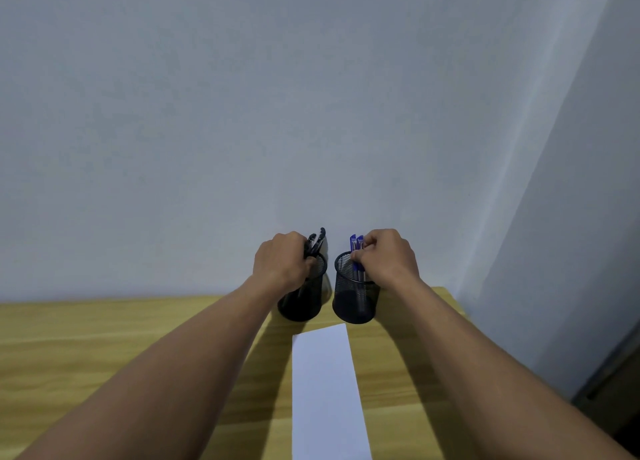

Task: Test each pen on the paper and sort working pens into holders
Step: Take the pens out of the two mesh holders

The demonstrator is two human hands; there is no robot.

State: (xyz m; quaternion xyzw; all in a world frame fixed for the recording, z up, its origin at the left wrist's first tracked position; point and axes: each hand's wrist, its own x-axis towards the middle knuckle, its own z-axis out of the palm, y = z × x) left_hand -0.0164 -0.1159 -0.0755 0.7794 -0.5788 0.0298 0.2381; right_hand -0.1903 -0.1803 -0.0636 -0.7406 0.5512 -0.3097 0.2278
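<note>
Two black mesh holders stand side by side at the far edge of the wooden table, against the wall. My left hand [282,264] is closed around a bunch of black pens [317,241] that stick out of the left holder [304,303]. My right hand [386,257] grips the blue-capped pens [356,243] standing in the right holder [353,298]. A blank white sheet of paper [325,390] lies lengthwise in front of the holders, between my forearms.
The wooden table [104,338] ends at a pale wall behind the holders. Its right edge sits near a wall corner, with a dark door frame [613,373] at the lower right.
</note>
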